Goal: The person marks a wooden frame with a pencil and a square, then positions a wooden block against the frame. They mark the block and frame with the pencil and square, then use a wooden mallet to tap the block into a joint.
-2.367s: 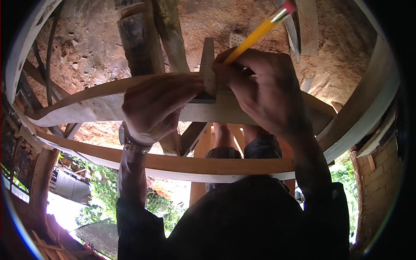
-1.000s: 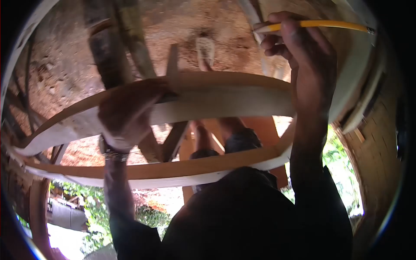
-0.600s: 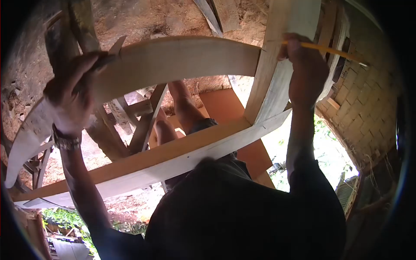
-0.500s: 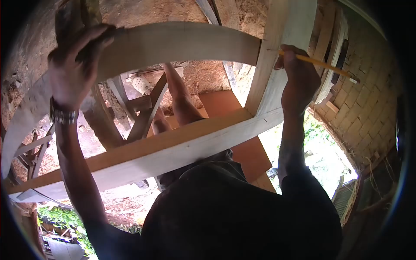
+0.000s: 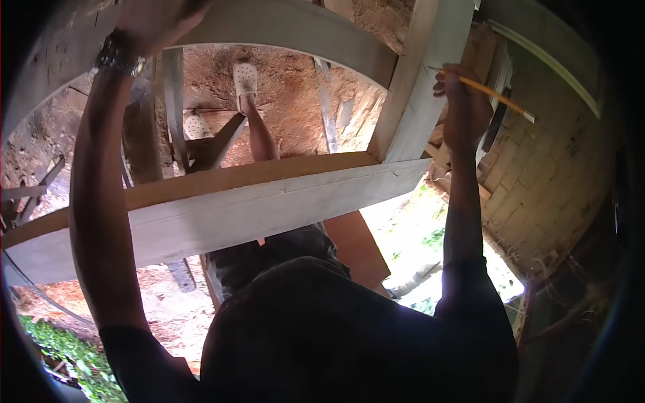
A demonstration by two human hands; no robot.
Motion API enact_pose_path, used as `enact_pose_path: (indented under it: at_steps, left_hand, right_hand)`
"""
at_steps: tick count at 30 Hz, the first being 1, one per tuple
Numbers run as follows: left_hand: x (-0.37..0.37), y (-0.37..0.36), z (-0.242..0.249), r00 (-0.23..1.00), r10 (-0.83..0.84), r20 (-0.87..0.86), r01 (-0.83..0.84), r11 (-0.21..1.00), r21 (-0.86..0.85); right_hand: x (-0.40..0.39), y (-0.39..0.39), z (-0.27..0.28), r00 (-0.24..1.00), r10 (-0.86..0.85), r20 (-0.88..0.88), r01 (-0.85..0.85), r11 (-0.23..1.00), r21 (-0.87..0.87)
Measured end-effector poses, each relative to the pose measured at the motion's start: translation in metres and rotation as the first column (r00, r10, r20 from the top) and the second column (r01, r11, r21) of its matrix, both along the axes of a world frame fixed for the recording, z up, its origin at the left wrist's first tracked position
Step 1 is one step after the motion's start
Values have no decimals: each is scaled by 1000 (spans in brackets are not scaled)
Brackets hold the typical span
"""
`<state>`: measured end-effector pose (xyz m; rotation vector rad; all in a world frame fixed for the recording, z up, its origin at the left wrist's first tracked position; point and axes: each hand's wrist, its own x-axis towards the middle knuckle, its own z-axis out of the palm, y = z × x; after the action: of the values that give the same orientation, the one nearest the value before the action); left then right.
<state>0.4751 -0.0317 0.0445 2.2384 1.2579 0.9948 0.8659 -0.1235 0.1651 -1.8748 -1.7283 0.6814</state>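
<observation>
Head view: one pencil [image 5: 494, 94], yellow, gripped in your right hand [image 5: 465, 106], the fingers drawn narrow about its shaft; the point projects past the fingertips toward picture-left, the blunt end slopes down toward picture-right. One crosspiece [image 5: 415, 121], pale timber, lying directly to the picture-left of that hand; its long axis runs from the top edge of the picture down and slightly left to the near beam [image 5: 222, 225], so the pencil lies across it. Pencil point: at the pale face; whether it touches cannot be told. One curved beam [image 5: 295, 28], its end meeting the crosspiece on the side away from your right hand. Your left hand [image 5: 161, 20], wristwatch [image 5: 119, 57] at the wrist, cut off by the picture's top edge and seen over the curved beam; its spread and any contents cannot be told. Nearer to the crosspiece: your right, fingers over its edge in this view; your left, well apart. Also listed: two pale perforated shoes [image 5: 246, 77], on the ground beyond the near beam.
</observation>
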Motion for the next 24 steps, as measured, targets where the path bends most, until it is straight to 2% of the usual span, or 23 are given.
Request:
enact_pose_path:
  at_steps: [1, 3, 4, 5, 8, 9, 11, 13, 15, 16, 17, 18, 19, 20, 21, 22, 24]
  left_hand:
    - [0, 0, -1, 999, -11, 51, 10, 1000, 15]
    - [-1, 0, -1, 1000, 17, 6, -17, 999, 33]
    - [-2, 0, -5, 999, 27, -17, -26, 999, 38]
    - [-7, 6, -17, 1000, 13, -23, -13, 1000, 9]
    - [-6, 4, -15, 995, 67, -79, -69, 997, -21]
    - [-5, 3, -13, 988, 104, -110, -117, 986, -116]
    - [-10, 6, -19, 987, 141, -78, -150, 981, -127]
    - [-11, 9, -40, 983, 170, -66, -177, 976, -126]
    - [-10, 16, -75, 981, 174, -84, -184, 974, -132]
    - [-3, 15, -90, 980, 175, -91, -187, 972, -146]
    - [5, 17, -104, 977, 182, -112, -197, 969, -148]
    - [16, 22, -119, 972, 192, -137, -210, 968, -136]
    - [31, 30, -140, 965, 208, -157, -229, 965, -127]
    - [42, 39, -162, 958, 229, -173, -251, 961, -119]
    - [41, 46, -175, 951, 259, -170, -282, 951, -128]
    - [35, 46, -173, 944, 300, -134, -319, 934, -158]
    - [7, 26, -133, 911, 410, 41, -387, 886, -256]
  right_hand:
    - [7, 12, -6, 999, 34, 18, -34, 999, -3]
    - [16, 41, -17, 968, 216, 129, -220, 975, 23]
    - [16, 51, -22, 937, 299, 183, -309, 951, 25]
    - [12, 62, -21, 911, 325, 254, -327, 944, -37]
    - [-2, 90, -22, 777, 483, 404, -514, 857, -39]
    - [-4, 92, -22, 812, 465, 353, -487, 873, -30]
    - [-6, 98, -25, 876, 419, 238, -431, 903, -3]
    - [0, 85, -23, 956, 281, 84, -281, 960, -10]
    - [-5, 46, -25, 999, -35, -37, 34, 999, -27]
    - [4, 26, -14, 975, 54, 217, -26, 992, -127]
    - [22, -6, -38, 999, -11, 47, 13, 999, -33]
    - [28, -22, -39, 990, 74, 121, -56, 987, -153]
    - [37, -44, -49, 960, 150, 234, -107, 976, -189]
    - [43, -70, -60, 973, 160, 169, -127, 973, -193]
    - [8, -86, -47, 954, 216, 209, -186, 970, -157]
    - [1, -105, -53, 928, 285, 239, -273, 959, -80]
    - [-16, -144, -56, 988, 146, 54, -135, 976, -170]
